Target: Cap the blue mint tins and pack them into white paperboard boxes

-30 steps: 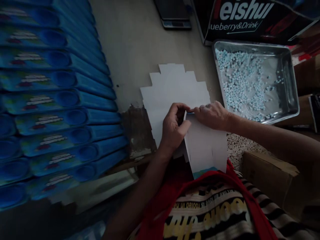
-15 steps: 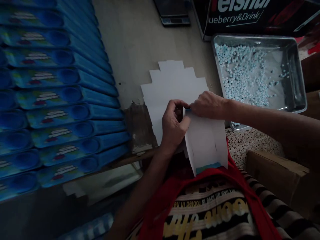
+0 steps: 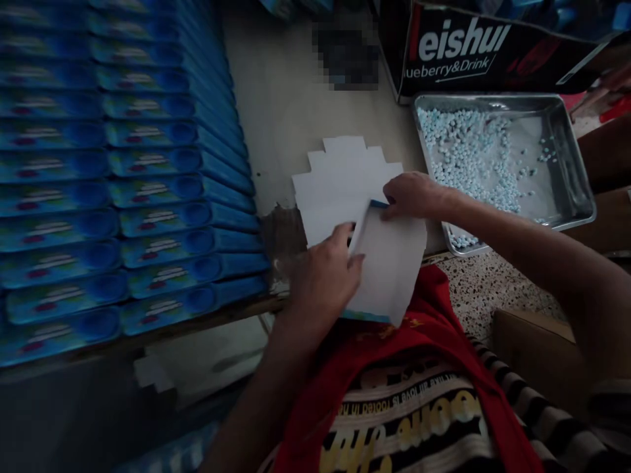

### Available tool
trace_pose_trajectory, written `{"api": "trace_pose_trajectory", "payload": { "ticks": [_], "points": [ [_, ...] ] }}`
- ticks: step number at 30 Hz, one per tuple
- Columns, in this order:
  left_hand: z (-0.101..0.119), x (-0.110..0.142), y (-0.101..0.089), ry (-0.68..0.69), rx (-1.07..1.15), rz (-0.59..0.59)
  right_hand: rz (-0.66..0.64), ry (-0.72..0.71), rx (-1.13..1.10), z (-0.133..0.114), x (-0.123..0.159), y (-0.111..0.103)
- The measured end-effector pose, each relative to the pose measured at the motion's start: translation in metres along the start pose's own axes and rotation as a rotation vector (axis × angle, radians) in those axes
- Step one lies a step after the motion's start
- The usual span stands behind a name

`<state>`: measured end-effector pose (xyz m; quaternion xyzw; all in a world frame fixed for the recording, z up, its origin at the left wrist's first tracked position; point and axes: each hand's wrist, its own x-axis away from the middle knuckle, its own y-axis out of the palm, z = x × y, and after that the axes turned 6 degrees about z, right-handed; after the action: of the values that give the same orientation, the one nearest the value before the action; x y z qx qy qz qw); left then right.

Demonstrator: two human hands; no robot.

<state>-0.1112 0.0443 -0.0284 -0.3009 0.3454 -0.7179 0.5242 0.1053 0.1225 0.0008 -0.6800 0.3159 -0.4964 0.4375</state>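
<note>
A flat white carton blank (image 3: 389, 263) with a blue printed edge tilts up over the table's near edge, above a stack of flat white blanks (image 3: 340, 177). My right hand (image 3: 411, 195) pinches its top corner, fingers closed on it. My left hand (image 3: 323, 279) lies against the blank's left side, fingers stretched and pressing it.
Rows of folded blue cartons (image 3: 123, 190) fill the table's left half. A metal tray (image 3: 566, 164) with several small pale blue pellets sits at the right. A dark printed box (image 3: 493, 52) stands behind it. A brown cardboard box (image 3: 537, 348) is low right.
My left hand opened from a curled grip and slid down the blank's left side. The blank has been folded flatter. My right hand moved slightly up and right with the corner.
</note>
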Motion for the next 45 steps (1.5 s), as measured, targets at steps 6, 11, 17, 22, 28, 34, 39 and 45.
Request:
{"api": "trace_pose_trajectory", "payload": {
  "ticks": [6, 11, 17, 22, 28, 34, 39, 45],
  "points": [
    [0.010, -0.070, -0.041, 0.170, -0.479, -0.190, 0.405, 0.135, -0.162, 0.014, 0.077, -0.012],
    [0.000, -0.042, -0.043, 0.463, -0.289, 0.144, 0.942, -0.139, -0.243, 0.011, 0.131, 0.062],
    [-0.024, 0.055, 0.006, 0.402, -0.078, 0.425, 0.791, -0.165, -0.209, -0.002, 0.108, 0.097],
    [-0.029, 0.035, 0.029, 0.242, -0.107, 0.373, 0.707, -0.216, -0.073, -0.005, 0.096, 0.105],
    [-0.038, 0.004, 0.006, 0.239, -0.193, 0.143, 0.679, -0.339, 0.008, -0.011, 0.076, 0.119],
    [-0.019, 0.035, 0.029, 0.238, -0.220, 0.347, 0.613, -0.239, 0.055, -0.023, 0.073, 0.113],
    [-0.018, 0.036, 0.047, 0.219, -0.340, 0.247, 0.493, -0.267, 0.112, -0.030, 0.068, 0.103],
    [-0.025, 0.019, 0.038, 0.215, -0.368, 0.157, 0.392, -0.179, 0.149, -0.041, 0.058, 0.085]
  ]
}}
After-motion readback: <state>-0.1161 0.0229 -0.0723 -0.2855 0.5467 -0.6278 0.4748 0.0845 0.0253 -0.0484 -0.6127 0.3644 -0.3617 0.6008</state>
